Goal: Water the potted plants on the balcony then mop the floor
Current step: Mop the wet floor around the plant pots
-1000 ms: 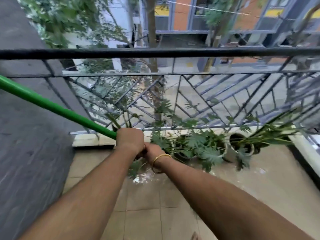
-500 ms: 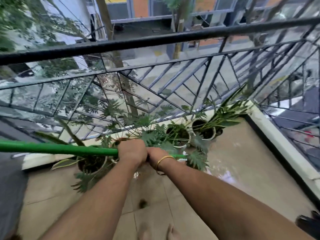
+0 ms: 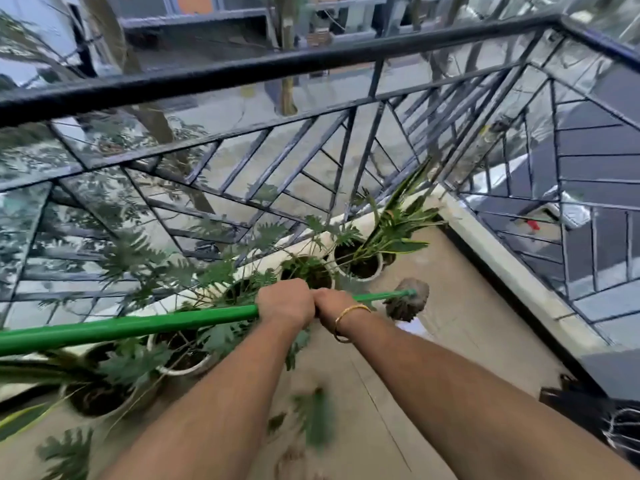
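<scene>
Both your left hand (image 3: 284, 304) and right hand (image 3: 334, 304) clench the stiff, light mop (image 3: 407, 304) pole side by side; its soggy head hangs beyond your right hand, near the pots (image 3: 360, 268). Spread your hands for leverage.

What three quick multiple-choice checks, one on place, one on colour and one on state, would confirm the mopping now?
1. Where is the mop head?
A. right of the hands, near the pots
B. over the railing
C. behind the person

2. What colour is the handle?
A. blue
B. green
C. red

3. How is the handle held?
A. left hand only
B. right hand only
C. both hands, side by side

Answers: 1 A, it sits beside the pots; 2 B, the pole is bright green; 3 C, both fists close on it.
</scene>
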`<state>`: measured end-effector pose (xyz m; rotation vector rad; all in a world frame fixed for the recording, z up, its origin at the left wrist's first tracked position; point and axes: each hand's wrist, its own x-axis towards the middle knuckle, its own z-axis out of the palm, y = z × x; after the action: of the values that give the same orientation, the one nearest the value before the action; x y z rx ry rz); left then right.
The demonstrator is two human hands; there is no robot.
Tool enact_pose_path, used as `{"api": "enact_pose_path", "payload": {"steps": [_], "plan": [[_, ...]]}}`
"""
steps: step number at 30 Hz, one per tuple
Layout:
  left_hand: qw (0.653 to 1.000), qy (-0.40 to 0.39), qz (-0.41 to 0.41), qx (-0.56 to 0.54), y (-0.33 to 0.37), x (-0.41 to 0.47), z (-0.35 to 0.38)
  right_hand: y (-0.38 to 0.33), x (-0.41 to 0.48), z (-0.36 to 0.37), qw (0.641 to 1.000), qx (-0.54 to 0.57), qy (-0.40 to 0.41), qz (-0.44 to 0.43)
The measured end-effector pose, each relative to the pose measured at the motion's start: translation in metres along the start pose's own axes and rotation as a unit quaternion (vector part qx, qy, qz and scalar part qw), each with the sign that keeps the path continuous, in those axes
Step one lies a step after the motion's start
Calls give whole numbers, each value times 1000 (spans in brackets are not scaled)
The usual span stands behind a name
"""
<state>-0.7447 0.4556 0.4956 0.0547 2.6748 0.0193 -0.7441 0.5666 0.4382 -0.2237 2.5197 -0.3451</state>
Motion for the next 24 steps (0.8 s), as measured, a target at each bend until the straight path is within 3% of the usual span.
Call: {"api": "enact_pose_path", "payload": {"steps": [11,17,22,24], "plan": [[999,-34,17,-38,82,70,54,98,53,28,998,-27,13,48],[991,-110,20,-74,128,114,117,162,97,73,979,138,-35,148],[978,-182,58,-88,158,148,145,211,126,89,917,290,4,275],[972,-203,74,-91,175,161,150,223,126,88,847,407,9,341]]}}
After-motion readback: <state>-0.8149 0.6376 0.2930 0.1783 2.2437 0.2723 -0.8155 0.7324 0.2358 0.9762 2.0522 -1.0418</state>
